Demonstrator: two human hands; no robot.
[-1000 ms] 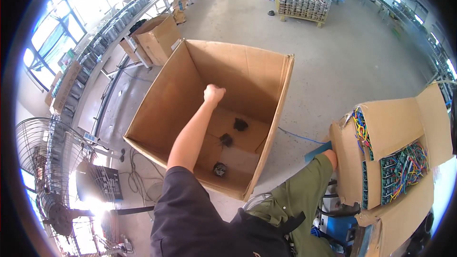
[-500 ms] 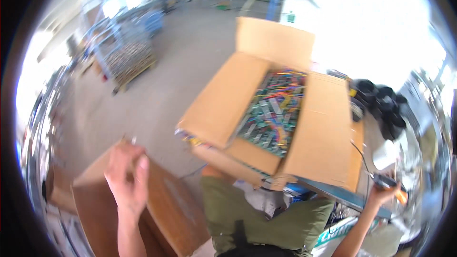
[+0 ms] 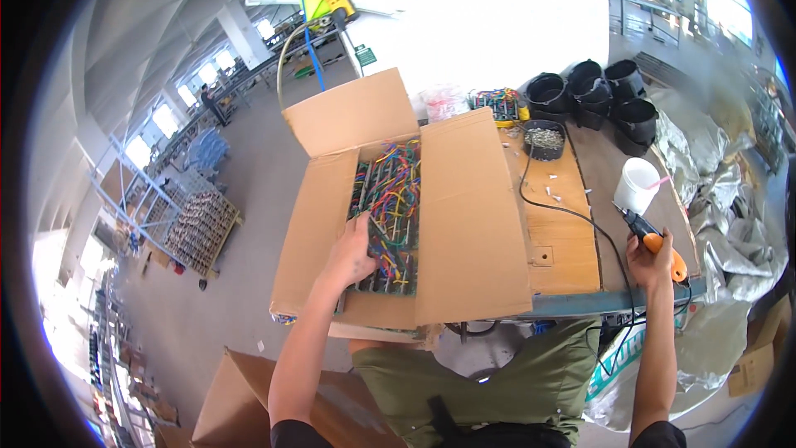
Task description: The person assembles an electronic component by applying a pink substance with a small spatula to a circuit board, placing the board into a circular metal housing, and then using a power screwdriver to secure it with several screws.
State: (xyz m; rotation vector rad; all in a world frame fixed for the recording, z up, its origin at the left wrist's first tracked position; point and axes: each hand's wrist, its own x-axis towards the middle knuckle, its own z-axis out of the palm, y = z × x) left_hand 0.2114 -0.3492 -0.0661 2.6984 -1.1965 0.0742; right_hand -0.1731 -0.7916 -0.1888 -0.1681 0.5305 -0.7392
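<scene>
My left hand (image 3: 352, 254) reaches into the open cardboard box (image 3: 473, 224), at the left side of its contents. Its fingers are stretched out and touch the stack of green circuit boards with coloured wires (image 3: 398, 199); nothing is seen lifted in them. My right hand (image 3: 652, 261) is closed around an electric screwdriver (image 3: 640, 226), black with orange parts. The tool's tip points up and to the left, just below a white plastic cup (image 3: 637, 187). A black cord (image 3: 572, 211) crosses the bench near it.
Several black buckets (image 3: 587, 87) stand at the back right, with a black bowl of small metal parts (image 3: 544, 140) before them. More wired boards (image 3: 499, 105) lie behind the box. A second open cardboard box (image 3: 240, 394) sits at lower left. Silvery sacks (image 3: 725, 199) line the right.
My left hand has moved from above the lower-left box into the box of boards. The right hand keeps the screwdriver and is now beside the white cup. The view has turned right.
</scene>
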